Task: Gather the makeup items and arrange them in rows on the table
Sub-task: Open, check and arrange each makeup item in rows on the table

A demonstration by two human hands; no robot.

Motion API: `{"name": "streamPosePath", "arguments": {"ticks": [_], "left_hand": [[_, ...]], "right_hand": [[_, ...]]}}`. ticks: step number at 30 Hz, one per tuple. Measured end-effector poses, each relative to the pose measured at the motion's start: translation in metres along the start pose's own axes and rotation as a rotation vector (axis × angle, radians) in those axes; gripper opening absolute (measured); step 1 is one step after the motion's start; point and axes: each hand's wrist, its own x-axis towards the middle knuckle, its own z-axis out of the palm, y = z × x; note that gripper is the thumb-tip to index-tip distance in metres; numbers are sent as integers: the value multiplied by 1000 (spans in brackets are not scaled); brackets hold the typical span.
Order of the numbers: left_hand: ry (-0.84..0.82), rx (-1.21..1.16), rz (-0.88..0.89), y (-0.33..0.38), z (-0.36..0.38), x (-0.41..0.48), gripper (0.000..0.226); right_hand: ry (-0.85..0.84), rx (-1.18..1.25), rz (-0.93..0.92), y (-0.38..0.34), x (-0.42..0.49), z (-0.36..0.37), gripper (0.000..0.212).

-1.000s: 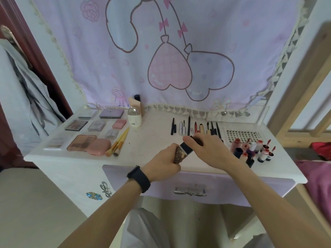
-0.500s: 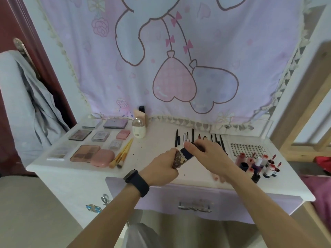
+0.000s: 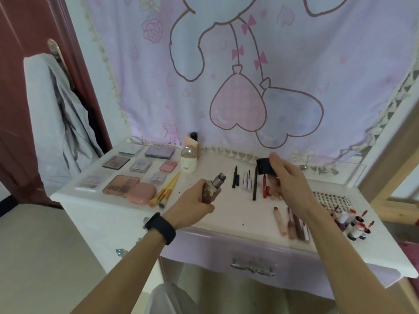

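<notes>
My left grip (image 3: 192, 201) wraps an uncapped pump bottle (image 3: 213, 186) | right grip (image 3: 289, 177) pinches its black cap (image 3: 264, 166) | palettes (image 3: 122, 185), pencils (image 3: 255, 184) rowed on desk (image 3: 226, 214); bottle unplaced

No text can be read with certainty. The white sheet with rows of dots (image 3: 333, 199) carries a short line of dark print on its right edge, too small to make out. The small palettes (image 3: 140, 166) have pale marks on their lids, all blurred. The brown bottle (image 3: 210, 191) in the left hand (image 3: 190, 203) and the black cap (image 3: 264, 166) in the right hand (image 3: 288, 180) show no legible letters
</notes>
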Motion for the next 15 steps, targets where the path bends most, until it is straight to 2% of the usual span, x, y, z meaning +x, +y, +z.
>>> {"name": "streamPosePath", "arguments": {"ticks": [3,5,11,13,15], "left_hand": [[37,-169,-13,-1,0,6,36],[37,-223,-33,-6,0,11,34],[103,-441,-87,-16,-2,31,38],[146,-430,-70,-21,-1,40,38],[201,-419,-62,-25,-1,51,41]], "right_hand": [[-113,343,123,8,4,17,51],[-175,416,170,15,6,21,47],[-254,357,221,28,11,29,44],[-228,311,218,29,14,31,36],[-167,252,221,30,21,35,39]]}}
